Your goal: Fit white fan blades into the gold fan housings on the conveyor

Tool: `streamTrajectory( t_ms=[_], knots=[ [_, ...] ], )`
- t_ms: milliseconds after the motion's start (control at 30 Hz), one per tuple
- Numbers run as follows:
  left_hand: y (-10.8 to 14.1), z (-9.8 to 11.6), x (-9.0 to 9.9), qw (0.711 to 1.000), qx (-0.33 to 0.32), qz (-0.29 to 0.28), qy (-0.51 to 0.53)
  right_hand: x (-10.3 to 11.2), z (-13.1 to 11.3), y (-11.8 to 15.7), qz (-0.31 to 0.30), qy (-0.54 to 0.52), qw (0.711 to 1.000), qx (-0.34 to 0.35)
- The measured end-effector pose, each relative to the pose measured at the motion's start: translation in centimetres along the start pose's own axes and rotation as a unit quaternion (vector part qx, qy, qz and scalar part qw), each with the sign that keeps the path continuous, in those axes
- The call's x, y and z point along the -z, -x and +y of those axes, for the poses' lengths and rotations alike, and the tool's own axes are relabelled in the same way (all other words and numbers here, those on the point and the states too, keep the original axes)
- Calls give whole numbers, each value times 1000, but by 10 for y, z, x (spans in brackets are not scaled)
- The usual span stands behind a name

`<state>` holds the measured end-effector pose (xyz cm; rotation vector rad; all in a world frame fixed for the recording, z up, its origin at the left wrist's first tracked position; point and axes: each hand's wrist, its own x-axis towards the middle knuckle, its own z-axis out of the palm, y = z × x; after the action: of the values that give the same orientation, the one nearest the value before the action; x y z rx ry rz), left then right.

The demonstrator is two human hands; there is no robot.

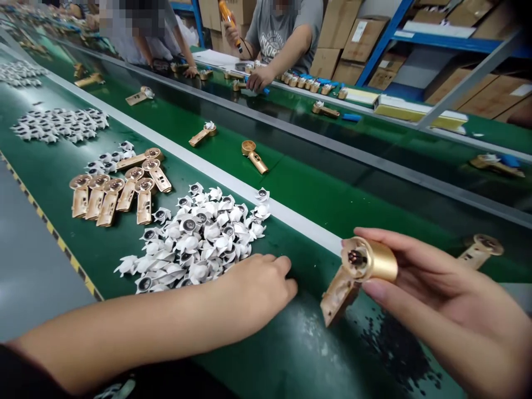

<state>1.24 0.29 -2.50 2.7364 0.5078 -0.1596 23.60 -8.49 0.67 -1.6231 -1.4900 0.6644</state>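
My right hand grips a gold fan housing between thumb and fingers; its round opening shows a dark copper-coloured motor, and its handle part points down and left. My left hand is beside the right edge of a heap of white fan blades, above the green table, its fingers curled. Whatever is inside those curled fingers is hidden. Small black pieces lie scattered on the green surface below the housing.
Gold housings and more white blades lie on the left. A green conveyor beyond the pale rail carries several gold parts. Across it, a person holds an orange tool. Another person stands farther left. Boxes and blue shelving stand behind.
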Motion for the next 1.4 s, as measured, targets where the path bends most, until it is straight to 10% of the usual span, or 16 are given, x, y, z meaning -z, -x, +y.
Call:
streamTrajectory(
  t_ms=[133,233,400,700,1100,1167,1300,1400],
  knots=[
    [4,0,23,945,22,138,297,-1,-3,-2,-37,-97,994,-26],
    [7,5,32,805,74,244,536,-8,-3,1,-49,-119,992,-20],
    [6,9,25,576,59,203,790,-20,-8,7,-52,-120,991,-11],
    [8,7,21,647,100,261,709,-23,-11,9,-53,-22,998,31],
    [7,6,10,533,128,148,823,-26,-16,15,-60,221,948,220],
    [12,3,17,577,108,119,801,-28,-20,12,-52,210,953,210],
    [18,-29,57,870,138,144,451,-20,-10,-26,43,222,964,139],
    [1,-76,93,977,149,129,88,-9,14,-86,68,321,943,-53]
  ],
)
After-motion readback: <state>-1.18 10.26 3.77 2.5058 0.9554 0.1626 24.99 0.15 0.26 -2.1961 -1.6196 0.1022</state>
